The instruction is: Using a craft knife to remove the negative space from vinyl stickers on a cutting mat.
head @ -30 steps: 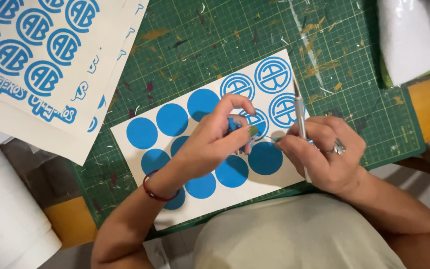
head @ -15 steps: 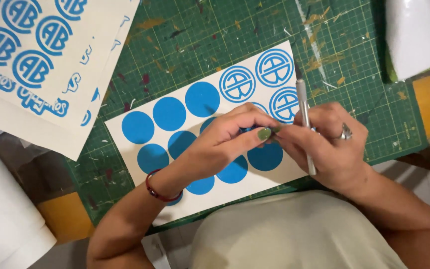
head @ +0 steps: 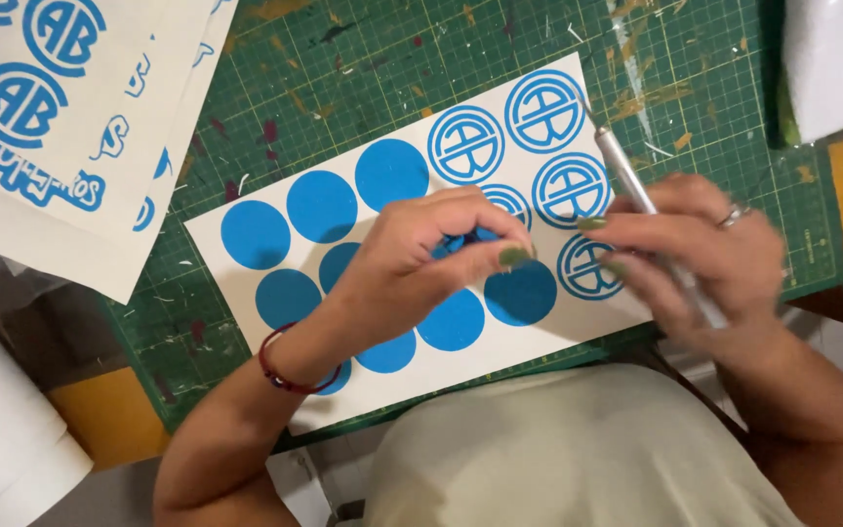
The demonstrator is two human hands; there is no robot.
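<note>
A white sticker sheet (head: 246, 268) with several blue vinyl circles lies on a green cutting mat (head: 363, 68). Some circles at its right end are weeded into round emblems (head: 543, 109). My left hand (head: 421, 268) rests over the middle of the sheet, fingertips pinched on small blue vinyl scraps (head: 461, 242). My right hand (head: 695, 259) holds a slim silver weeding tool (head: 626, 176), its tip pointing up past the emblems. The right fingertips touch the sheet beside a weeded emblem (head: 585, 265).
More white sheets with blue emblems and lettering (head: 41, 127) overlap the mat's upper left corner. A white roll (head: 2, 459) lies at lower left. White material (head: 836, 59) sits at upper right. The orange table edge (head: 109, 415) shows below the mat.
My left hand's fingers have drawn back from the right hand and closed on blue scraps. The right hand with the tool has shifted slightly right. The view moved a little.
</note>
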